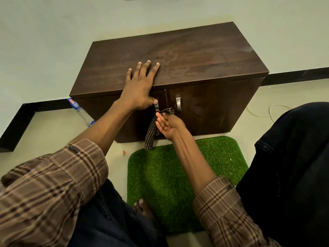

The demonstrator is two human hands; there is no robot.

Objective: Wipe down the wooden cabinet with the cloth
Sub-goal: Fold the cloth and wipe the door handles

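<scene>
A low dark wooden cabinet (187,56) with two doors and two metal handles stands against the wall. My left hand (140,86) lies flat over its front top edge, fingers spread on the top, thumb down by the left handle (156,106). My right hand (169,125) is in front of the doors, palm turned up, with a brown checked cloth (152,132) held against the door near the left handle. Part of the cloth hangs down toward the floor.
A green artificial-grass mat (170,175) lies on the floor before the cabinet, my bare foot (142,205) on its near edge. A clear spray bottle (80,111) lies left of the cabinet. A white cable (267,113) trails on the right. A black skirting runs along the wall.
</scene>
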